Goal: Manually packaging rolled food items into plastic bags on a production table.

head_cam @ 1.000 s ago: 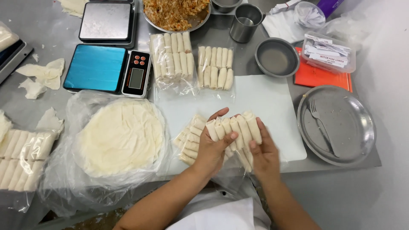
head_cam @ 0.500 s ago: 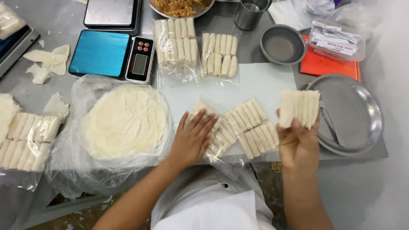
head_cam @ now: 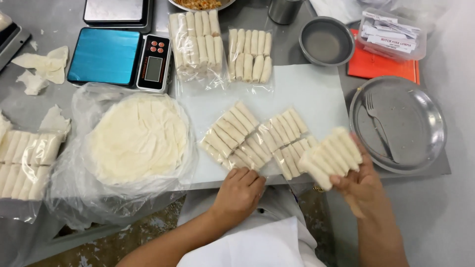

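Right hand (head_cam: 363, 190): cupped under a row of pale spring rolls (head_cam: 330, 155), now lowered toward the worktop (head_cam: 435, 217) edge from beside the steel plate (head_cam: 396, 123) half a second ago. Left hand (head_cam: 240, 190): drawn back off the open clear bag of rolls (head_cam: 257, 138), fingers curled at its near edge; judged mid-filling. Two filled clear bags (head_cam: 220, 47) lie behind it on the white sheet. Orange flat packet (head_cam: 383, 66) sits under a clear tub of white slips (head_cam: 391, 37). Blue-topped scale (head_cam: 116, 59) far left.
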